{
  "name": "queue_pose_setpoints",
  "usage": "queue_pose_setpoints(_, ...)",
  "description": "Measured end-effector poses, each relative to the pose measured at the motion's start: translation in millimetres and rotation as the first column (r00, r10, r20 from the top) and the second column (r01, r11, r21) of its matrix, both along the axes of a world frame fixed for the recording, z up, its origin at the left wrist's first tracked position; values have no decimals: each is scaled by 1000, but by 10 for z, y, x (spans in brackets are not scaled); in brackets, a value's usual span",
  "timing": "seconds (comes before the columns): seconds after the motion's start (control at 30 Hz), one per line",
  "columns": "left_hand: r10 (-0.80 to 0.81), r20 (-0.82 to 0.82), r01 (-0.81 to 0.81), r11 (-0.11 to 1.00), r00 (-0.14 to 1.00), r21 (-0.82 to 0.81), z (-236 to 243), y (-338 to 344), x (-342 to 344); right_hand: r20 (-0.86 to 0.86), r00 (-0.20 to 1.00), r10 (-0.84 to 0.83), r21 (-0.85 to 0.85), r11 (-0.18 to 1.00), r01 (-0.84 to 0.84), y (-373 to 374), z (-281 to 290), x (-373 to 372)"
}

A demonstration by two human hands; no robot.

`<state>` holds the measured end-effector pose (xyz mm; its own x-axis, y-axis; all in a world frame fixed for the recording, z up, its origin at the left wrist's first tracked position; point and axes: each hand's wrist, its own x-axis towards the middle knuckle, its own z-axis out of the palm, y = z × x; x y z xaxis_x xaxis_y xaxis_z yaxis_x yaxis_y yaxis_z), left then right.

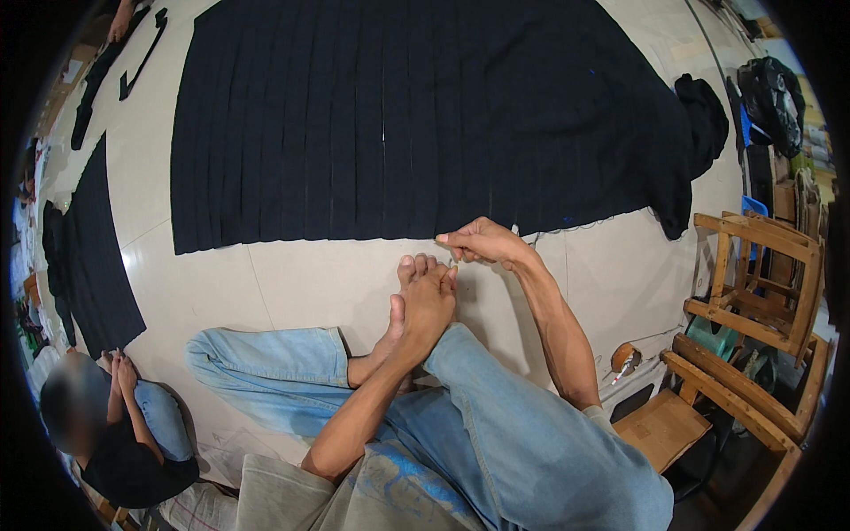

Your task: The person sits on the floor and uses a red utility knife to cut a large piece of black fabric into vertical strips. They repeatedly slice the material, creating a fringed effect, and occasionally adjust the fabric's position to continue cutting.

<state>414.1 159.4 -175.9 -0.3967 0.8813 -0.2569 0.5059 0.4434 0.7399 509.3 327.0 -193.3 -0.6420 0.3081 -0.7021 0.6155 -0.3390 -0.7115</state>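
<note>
A large sheet of dark pleated fabric (319, 124) lies across the pale tiled floor, its near edge in front of me. My right hand (478, 241) is at that edge, fingers bent and closed, thumb and forefinger pinching the fabric. Just below it my left hand (428, 296) rests over my bare foot (409, 270), its fingers curled together near the toes; what they hold, if anything, is too small to make out. My legs in light blue jeans (540, 442) are bent beneath my arms.
Dark cloth pieces (97, 265) lie at left, beside another person (133, 451) seated lower left with hands together. Another person's hand (118, 22) shows upper left. Wooden stools (792, 265), a cardboard piece (660, 429) and a black plastic bag (768, 102) line the right.
</note>
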Motion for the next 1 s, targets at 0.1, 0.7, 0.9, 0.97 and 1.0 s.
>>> queue_pose_setpoints(0.1,-77,-92,87,990,993,112,72,18,-22,98,995,17,90,996,-26,-46,-9,-25)
queue_pose_setpoints(0.7,823,-518,-912,369,232,177,898,-4368,-2559,196,920,-339,142,938,315,-10,457,507)
queue_pose_setpoints(0.9,628,-735,-967,175,255,-186,258,-6439,-1778,231,934,-273,200,953,229,-39,822,123)
queue_pose_setpoints(0.97,573,-755,-948,184,319,-261,91,-6648,-1855,132,978,-165,408,908,98,5,911,64)
queue_pose_setpoints(1.0,689,-630,-919,143,358,-366,129,-6536,-2082,136,963,-235,402,901,163,-7,1080,61)
